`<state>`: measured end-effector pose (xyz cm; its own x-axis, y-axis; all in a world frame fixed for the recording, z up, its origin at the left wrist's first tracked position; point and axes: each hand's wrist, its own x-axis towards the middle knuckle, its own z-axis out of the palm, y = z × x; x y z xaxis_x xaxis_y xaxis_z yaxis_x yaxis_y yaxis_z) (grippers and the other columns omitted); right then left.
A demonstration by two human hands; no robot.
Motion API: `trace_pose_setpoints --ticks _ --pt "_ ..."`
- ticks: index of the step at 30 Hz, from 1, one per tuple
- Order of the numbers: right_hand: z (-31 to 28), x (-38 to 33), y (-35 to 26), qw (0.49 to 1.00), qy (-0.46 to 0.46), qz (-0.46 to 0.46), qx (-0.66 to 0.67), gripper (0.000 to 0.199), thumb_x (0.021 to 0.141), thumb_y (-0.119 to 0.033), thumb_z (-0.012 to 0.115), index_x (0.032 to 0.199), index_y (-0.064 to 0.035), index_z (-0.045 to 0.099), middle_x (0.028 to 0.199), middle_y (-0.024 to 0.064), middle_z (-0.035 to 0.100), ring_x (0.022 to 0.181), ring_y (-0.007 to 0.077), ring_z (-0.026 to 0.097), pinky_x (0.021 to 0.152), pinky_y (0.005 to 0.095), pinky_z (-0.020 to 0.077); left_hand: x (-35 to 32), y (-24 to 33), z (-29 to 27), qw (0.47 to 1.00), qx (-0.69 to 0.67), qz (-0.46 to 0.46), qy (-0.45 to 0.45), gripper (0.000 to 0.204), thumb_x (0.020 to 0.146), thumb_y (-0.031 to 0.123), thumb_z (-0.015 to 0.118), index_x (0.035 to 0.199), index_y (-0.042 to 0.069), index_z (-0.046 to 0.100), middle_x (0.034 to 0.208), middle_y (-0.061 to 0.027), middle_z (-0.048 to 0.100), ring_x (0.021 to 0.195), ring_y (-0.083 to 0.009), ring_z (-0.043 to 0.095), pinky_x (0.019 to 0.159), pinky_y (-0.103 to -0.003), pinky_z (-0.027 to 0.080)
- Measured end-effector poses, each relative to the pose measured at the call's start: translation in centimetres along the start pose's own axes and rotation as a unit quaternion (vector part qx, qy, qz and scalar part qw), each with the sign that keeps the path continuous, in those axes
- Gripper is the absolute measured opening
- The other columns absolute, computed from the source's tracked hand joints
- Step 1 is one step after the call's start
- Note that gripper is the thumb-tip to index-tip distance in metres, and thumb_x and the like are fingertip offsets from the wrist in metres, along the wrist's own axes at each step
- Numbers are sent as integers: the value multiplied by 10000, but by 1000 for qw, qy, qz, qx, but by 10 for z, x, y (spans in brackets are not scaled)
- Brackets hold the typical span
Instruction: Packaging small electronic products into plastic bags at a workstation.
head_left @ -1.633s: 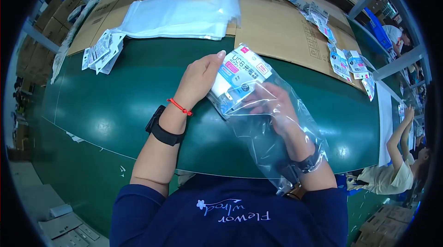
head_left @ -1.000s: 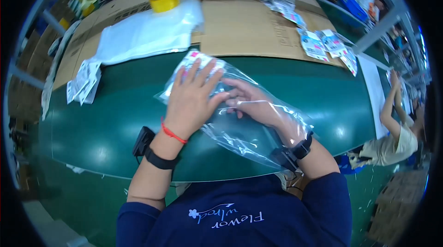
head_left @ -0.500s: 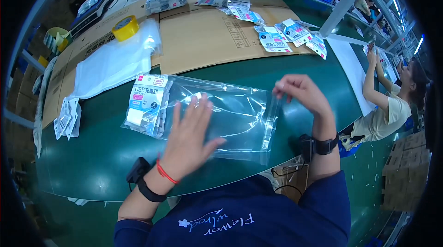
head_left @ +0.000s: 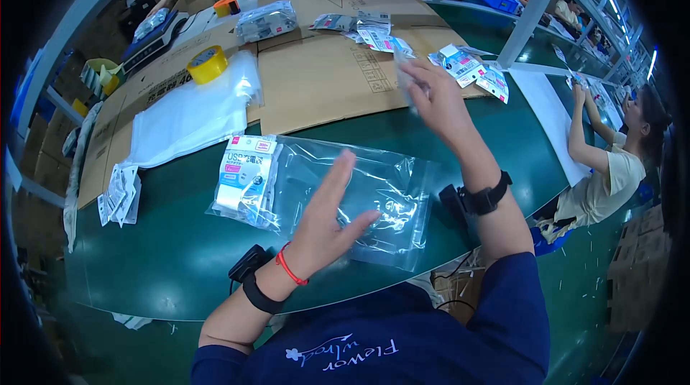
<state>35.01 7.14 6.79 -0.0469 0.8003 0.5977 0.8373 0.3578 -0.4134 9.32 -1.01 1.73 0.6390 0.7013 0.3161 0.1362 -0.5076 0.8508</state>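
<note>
Lying flat on the green table (head_left: 180,263) is a clear plastic bag (head_left: 359,198). Small packets in white and red card (head_left: 244,176) are tucked inside its left end. The left hand (head_left: 327,216) is laid on the bag with its palm down and its fingers spread out straight. Nothing is gripped by it; the bag is only pressed down. A red string and a black band are worn on that wrist.

The right hand (head_left: 431,97) is lifted up above the far side of the table, well apart from the bag. Its fingers are curled a little, and something thin and see-through seems to be pinched in them, but it is too blurred to tell what it is. A black watch is worn on that wrist.

Behind the bag, flat brown cardboard (head_left: 323,83) is spread out. A pile of white plastic bags (head_left: 190,115) is set on its left part, with a yellow roll of tape (head_left: 207,63) just behind it. More small packets (head_left: 467,69) are scattered near the raised hand, and a few more (head_left: 118,194) are lying at the left edge. Another person in a pale shirt (head_left: 611,169) is seen at the right.
</note>
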Motion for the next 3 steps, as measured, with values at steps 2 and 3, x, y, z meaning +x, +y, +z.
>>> trace_pose_setpoints --ticks 2,3 --pt "-2 -3 -43 989 -58 11 139 324 865 -138 606 1178 -56 619 1262 170 559 1160 340 533 1006 434 397 0 0 -7 993 61 19 96 846 843 496 612 1474 122 192 1533 -163 162 1390 -401 194 1106 -590 110" --pt "-4 -8 -66 955 -114 21 271 320 888 -143 592 1197 -65 612 1268 182 556 1167 317 537 1011 430 393 0 0 -11 985 91 29 142 918 824 530 621 1493 138 130 1543 -154 134 1393 -393 194 1107 -591 105"
